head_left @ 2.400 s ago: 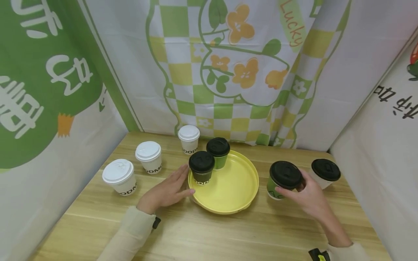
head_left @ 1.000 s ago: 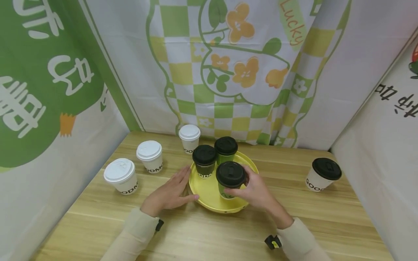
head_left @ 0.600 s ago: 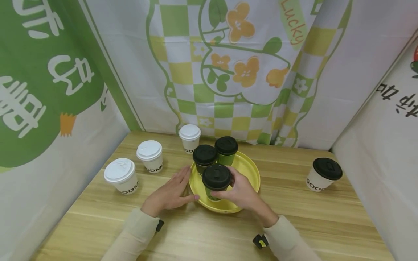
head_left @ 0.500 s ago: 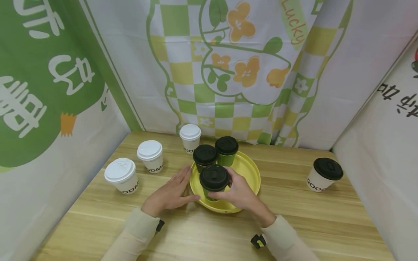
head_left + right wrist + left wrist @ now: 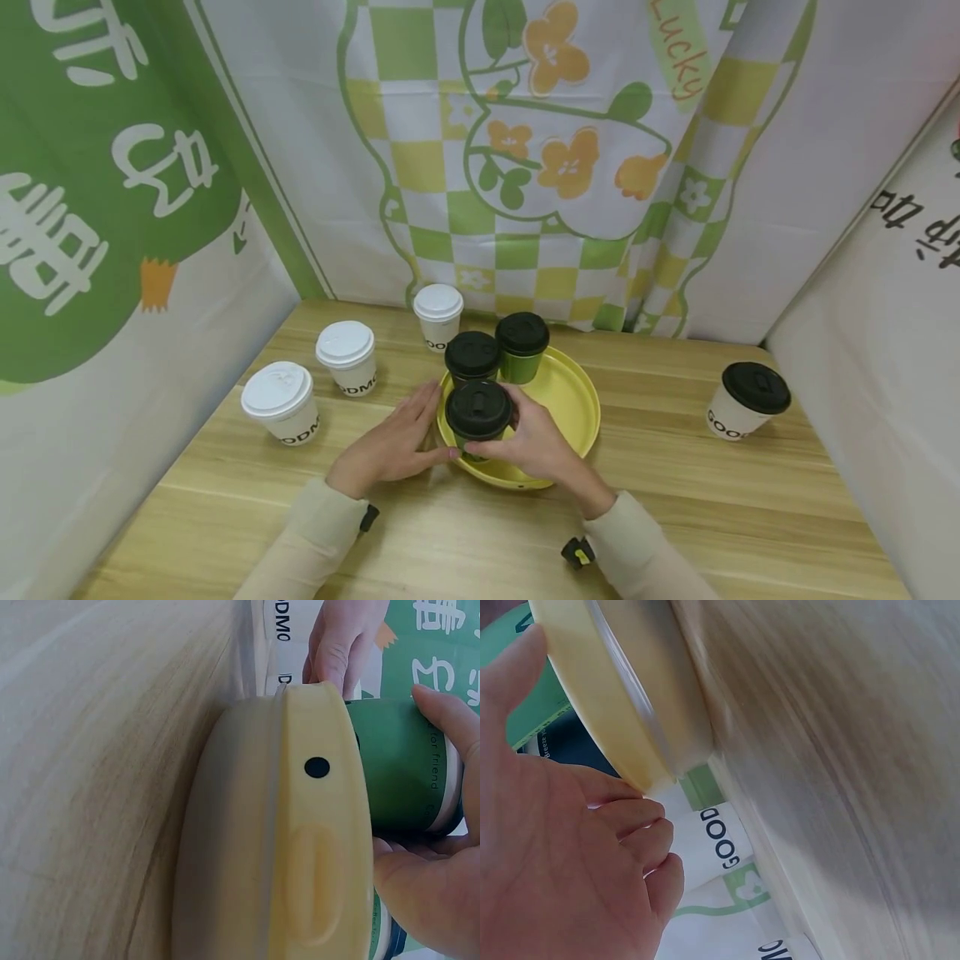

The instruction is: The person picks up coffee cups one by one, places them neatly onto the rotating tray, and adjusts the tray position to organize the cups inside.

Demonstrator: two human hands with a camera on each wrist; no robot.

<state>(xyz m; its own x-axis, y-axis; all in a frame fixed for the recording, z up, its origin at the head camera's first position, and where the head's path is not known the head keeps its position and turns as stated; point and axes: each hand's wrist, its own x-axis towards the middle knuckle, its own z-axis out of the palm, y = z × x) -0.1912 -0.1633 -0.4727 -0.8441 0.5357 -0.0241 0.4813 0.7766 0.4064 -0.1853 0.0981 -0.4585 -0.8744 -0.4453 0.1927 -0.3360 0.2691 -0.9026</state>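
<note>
I count three white-lidded cups (image 5: pixel 346 357); my left hand (image 5: pixel 390 440), relaxed, touches the one tray (image 5: pixel 576 408). My right hand (image 5: pixel 538 443) grips one green cup (image 5: pixel 478 411) at its near left, base hidden: placing, I judge, so settle it, then let go. Two black-lidded cups (image 5: pixel 522 343) stand behind, one lone cup (image 5: pixel 750 398) far right.

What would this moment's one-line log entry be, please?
left grip: touching yellow tray | right grip: holding green cup | dark cup, second green cup: on tray

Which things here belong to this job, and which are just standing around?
Apparently in use:
round yellow tray
larger green takeaway cup, held in the right fingers
smaller green cup
black cup

Apparently just standing by:
three white-lidded cups
black-lidded white cup
</note>
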